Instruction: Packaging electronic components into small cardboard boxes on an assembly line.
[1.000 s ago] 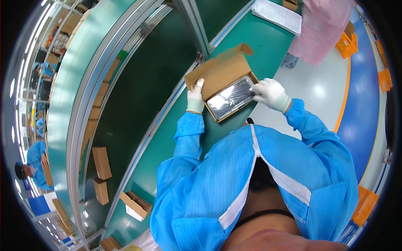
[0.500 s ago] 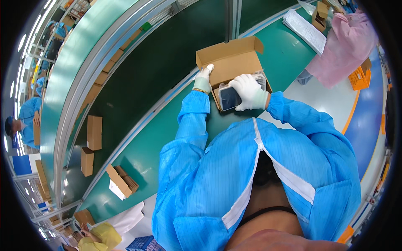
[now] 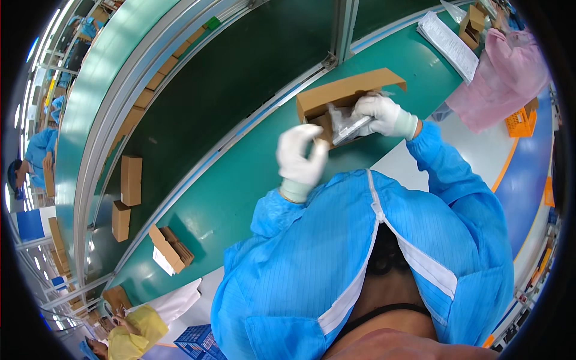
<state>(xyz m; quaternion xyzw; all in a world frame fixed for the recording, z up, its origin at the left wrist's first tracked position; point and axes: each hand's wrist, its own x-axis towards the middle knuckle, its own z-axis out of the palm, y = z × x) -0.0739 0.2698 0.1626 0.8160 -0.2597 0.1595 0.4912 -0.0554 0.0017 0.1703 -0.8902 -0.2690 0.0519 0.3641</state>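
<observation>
An open brown cardboard box [image 3: 345,87] rests on the green workbench in front of me, its lid raised on the far side. My right hand [image 3: 385,114], in a white glove, is closed on a flat silver-edged device [image 3: 353,130], which is tilted over the box's front part. Clear plastic wrap [image 3: 340,115] bunches beside the device, inside the box. My left hand [image 3: 302,155], also gloved in white, is at the box's near left corner. Its thumb and fingers are curved and apart, with nothing seen between them; the fingertips are slightly blurred.
Beyond the green workbench [image 3: 240,174] runs a dark conveyor [image 3: 240,72] carrying brown boxes [image 3: 131,180]. Folded cardboard [image 3: 171,246] lies at the left. A paper stack [image 3: 449,47] is at the far right, near a person in pink [image 3: 501,81]. A metal post [image 3: 344,30] stands behind the box.
My left hand has let go of the box's left side and drawn nearer to me. The device in my right hand has tipped from face-up to edge-on. The lid looks tilted further forward.
</observation>
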